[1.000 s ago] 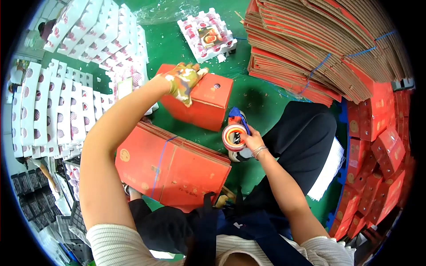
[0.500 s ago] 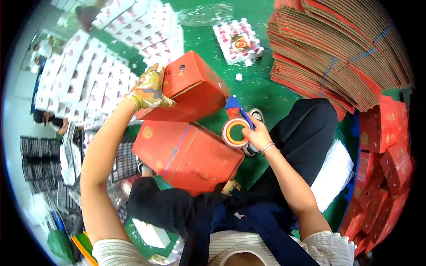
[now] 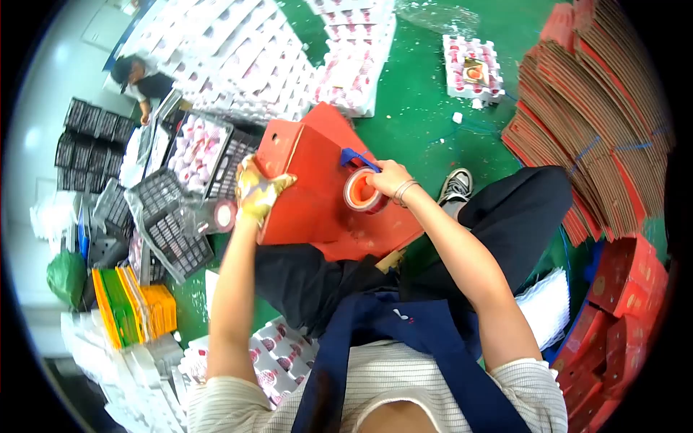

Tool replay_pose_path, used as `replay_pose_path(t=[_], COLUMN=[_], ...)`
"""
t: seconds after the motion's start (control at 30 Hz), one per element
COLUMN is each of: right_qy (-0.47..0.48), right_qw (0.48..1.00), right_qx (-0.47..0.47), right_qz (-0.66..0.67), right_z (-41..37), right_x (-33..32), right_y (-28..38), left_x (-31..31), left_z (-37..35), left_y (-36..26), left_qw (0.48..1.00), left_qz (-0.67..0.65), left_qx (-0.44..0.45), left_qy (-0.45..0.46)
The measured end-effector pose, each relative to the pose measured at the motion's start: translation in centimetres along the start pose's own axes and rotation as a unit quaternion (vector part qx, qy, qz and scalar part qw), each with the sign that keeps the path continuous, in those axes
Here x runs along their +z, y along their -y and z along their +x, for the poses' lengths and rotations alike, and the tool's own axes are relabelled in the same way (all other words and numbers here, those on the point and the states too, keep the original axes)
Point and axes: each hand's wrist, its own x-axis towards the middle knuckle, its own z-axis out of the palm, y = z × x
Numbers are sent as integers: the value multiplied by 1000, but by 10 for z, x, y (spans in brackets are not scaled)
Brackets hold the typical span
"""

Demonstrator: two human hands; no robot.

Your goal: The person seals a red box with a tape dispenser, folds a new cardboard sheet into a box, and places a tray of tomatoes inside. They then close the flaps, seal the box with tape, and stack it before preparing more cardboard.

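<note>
My left hand (image 3: 258,190), in a camouflage-patterned glove, grips the left end of a red carton (image 3: 307,180) and holds it tilted. A round hand hole shows near the top of that end. In my bare right hand (image 3: 390,178) is a tape dispenser (image 3: 362,193) with a blue head and a roll of tape, close over the carton's right side. Another red carton (image 3: 372,234) lies beneath, between my knees, partly covered by the upper one.
Flattened cartons (image 3: 592,137) are stacked at right, above folded red boxes (image 3: 624,289). White printed packs (image 3: 231,58) pile up at the back left, near black crates (image 3: 173,224) and a person (image 3: 148,85). A fruit tray (image 3: 473,70) lies on the green floor (image 3: 415,119).
The view has swung left. The upper carton has turned and come down nearer my lap, with my left hand still on its end. The tape dispenser has moved in over the carton.
</note>
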Motion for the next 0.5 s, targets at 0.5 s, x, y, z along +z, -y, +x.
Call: replay_pose_path(t=[0.5], right_qy=[50], right_qw=[995], right_qx=[-69], right_qz=[-52], right_z=[-87], right_x=[55], right_y=[-32], left_x=[-20], left_z=[14], left_y=[8], left_qw=[939], left_qz=[-9], left_qx=[-341], left_qy=[-43])
